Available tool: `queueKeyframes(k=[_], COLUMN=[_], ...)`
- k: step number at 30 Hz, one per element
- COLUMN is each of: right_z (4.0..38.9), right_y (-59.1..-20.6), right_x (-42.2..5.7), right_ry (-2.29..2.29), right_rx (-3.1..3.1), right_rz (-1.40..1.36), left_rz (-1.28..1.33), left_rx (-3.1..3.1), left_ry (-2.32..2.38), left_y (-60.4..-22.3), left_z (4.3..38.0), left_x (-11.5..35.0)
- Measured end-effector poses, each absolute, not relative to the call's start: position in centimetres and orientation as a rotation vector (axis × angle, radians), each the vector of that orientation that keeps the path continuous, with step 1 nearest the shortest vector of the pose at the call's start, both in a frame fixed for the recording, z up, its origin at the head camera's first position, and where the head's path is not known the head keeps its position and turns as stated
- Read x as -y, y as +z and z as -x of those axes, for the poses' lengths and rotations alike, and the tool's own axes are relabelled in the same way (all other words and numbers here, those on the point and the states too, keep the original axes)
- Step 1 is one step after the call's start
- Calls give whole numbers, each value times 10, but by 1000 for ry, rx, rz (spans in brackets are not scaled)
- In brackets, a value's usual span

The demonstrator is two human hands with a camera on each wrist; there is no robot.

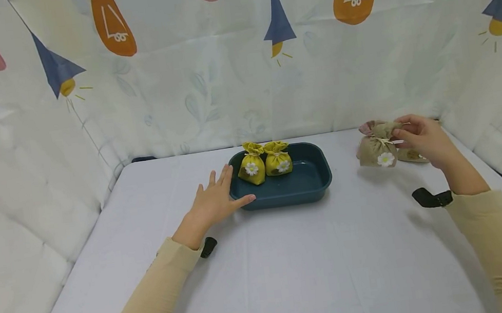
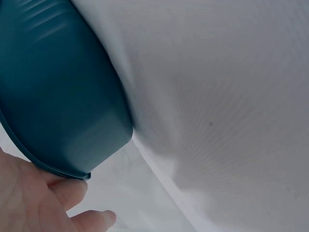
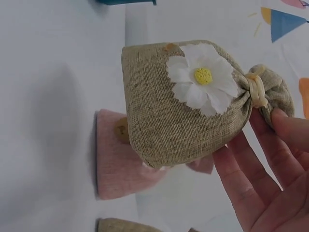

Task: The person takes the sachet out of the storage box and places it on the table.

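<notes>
My right hand (image 1: 428, 139) pinches the gathered neck of a brown cloth sachet (image 3: 169, 101) with a white daisy on its front, holding it above the table. Behind it a pink sachet (image 3: 120, 154) stands on the cloth, and part of another brown sachet (image 1: 411, 155) shows under my right hand. At the left end of a dark teal tray (image 1: 284, 199), my left hand (image 1: 214, 199) lies with fingers spread, touching the rim. Inside the tray two yellow sachets (image 1: 251, 169) with white daisies stand side by side toward the left.
A white cloth covers the table (image 1: 291, 265). Close behind the tray hangs a white curtain (image 1: 243, 85) printed with lamps and bulbs, which also runs along both sides. Each wrist wears a black camera strap (image 1: 432, 198).
</notes>
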State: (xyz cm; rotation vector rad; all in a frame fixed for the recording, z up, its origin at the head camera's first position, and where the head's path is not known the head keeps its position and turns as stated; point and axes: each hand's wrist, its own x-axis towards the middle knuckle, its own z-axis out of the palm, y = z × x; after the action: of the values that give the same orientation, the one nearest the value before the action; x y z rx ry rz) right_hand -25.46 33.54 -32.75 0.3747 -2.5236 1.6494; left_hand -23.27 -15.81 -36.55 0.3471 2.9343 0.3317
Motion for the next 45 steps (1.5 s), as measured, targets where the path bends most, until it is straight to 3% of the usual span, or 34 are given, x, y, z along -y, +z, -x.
queueKeyframes(k=[14, 37, 45], right_z=[257, 266, 266], right_y=[-346, -372, -363], right_x=[-348, -367, -368], right_ry=[1796, 2097, 1804], right_rx=[2561, 2447, 2682], right_rz=[-513, -502, -443], left_rz=[-354, -342, -336], left_rx=[-2935, -2928, -2927], left_ry=[321, 332, 333], left_y=[-364, -365, -365], left_z=[232, 233, 233], left_x=[159, 159, 158])
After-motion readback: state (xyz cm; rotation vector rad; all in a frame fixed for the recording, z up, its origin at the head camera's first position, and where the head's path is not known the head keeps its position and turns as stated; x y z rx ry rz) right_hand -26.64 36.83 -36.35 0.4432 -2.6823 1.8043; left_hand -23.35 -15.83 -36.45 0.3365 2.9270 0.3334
